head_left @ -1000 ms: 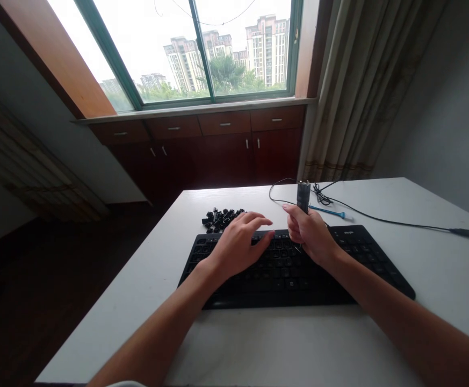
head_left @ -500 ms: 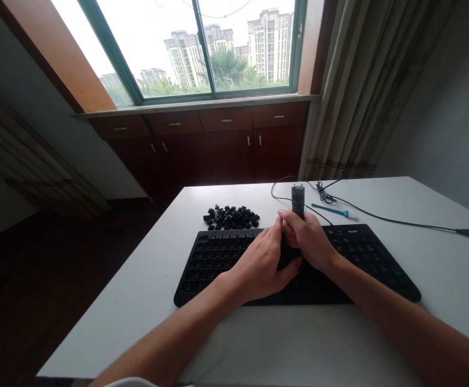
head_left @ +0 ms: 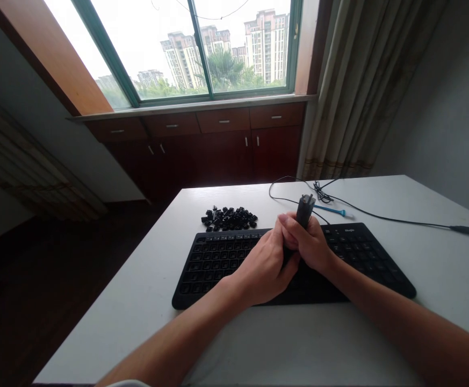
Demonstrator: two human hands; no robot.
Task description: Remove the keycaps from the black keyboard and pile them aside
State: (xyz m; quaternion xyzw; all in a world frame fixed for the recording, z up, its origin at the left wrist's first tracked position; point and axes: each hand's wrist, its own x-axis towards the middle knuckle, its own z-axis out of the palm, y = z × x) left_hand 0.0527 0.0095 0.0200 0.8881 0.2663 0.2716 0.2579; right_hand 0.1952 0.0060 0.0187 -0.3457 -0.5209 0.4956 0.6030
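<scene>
A black stick-shaped device (head_left: pixel 304 211) with metal prongs at its upper end rises from between my two hands. My right hand (head_left: pixel 314 242) is wrapped round it just below the prongs. Against the right hand rests my left hand (head_left: pixel 264 266), its fingers closed round the lower part, which is mostly hidden. Both hands are over the middle of a black keyboard (head_left: pixel 220 263). Many keycaps are off on the keyboard's left side, leaving square sockets. Behind it lies a pile of loose black keycaps (head_left: pixel 232 218).
A blue brush (head_left: pixel 333 209) lies behind the keyboard on the right. The thin black cable (head_left: pixel 375 216) is bunched near it and runs to a dark connector (head_left: pixel 466 230) at the right. All this sits on a white table (head_left: pixel 129 322); cabinets (head_left: pixel 218 156) stand beyond.
The pronged end of the black device has tipped to the right and lower, turning its prongs more into view. Both hands keep their grip in nearly the same place.
</scene>
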